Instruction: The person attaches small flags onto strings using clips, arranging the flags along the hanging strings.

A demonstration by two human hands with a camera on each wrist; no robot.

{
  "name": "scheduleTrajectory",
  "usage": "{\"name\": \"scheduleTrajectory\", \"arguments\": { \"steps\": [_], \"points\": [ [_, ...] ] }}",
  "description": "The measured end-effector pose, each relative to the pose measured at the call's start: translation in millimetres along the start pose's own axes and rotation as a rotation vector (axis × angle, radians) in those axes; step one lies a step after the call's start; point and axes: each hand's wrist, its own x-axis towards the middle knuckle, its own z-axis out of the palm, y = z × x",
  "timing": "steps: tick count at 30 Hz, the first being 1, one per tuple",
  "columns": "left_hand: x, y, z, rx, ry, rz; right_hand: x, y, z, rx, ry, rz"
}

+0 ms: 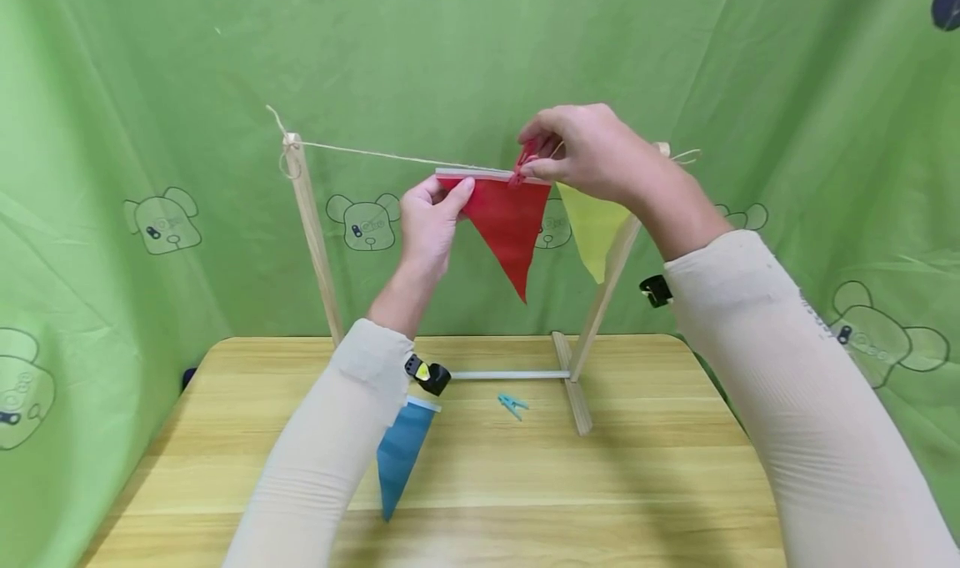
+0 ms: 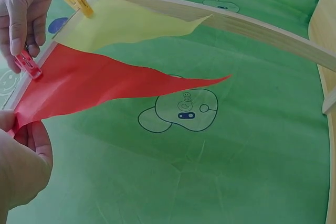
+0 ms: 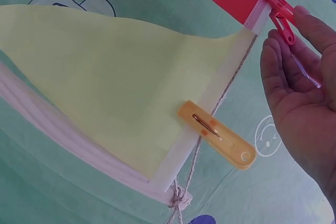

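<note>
A red triangular pennant point(image 1: 502, 218) hangs point down at the string point(image 1: 390, 158), its white top edge along it. My left hand point(image 1: 433, 222) pinches the pennant's upper left corner, thumb in front. Near the other top corner a red clothespin point(image 3: 275, 4) sits across the white edge and string. The thumb and fingers of my right hand point(image 1: 592, 151) hold its handle end. Beside the red one, a yellow pennant point(image 3: 121, 72) hangs from the string under an orange-yellow clothespin point(image 3: 218, 135); in the head view my right hand hides that clip.
Two wooden posts point(image 1: 313, 234) carry the string, joined low by a pale crossbar point(image 1: 510, 375). On the wooden table point(image 1: 600, 485) lie a blue clothespin point(image 1: 513, 405) and a blue pennant point(image 1: 405, 455), the latter partly behind my left sleeve. A green printed curtain point(image 1: 225, 67) surrounds the table.
</note>
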Motion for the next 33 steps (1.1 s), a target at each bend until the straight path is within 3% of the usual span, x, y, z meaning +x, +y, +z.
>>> {"name": "scheduleTrajectory", "arguments": {
  "steps": [22,33],
  "points": [
    [-0.7,0.1,-5.5,0.001,-0.021,0.018,-6.9,4.5,7.6,0.032,0.083,-0.024],
    [-0.9,-0.4,-8.4,0.006,-0.015,-0.009,-11.2,4.6,8.7,0.050,0.095,-0.035]
  ]
}}
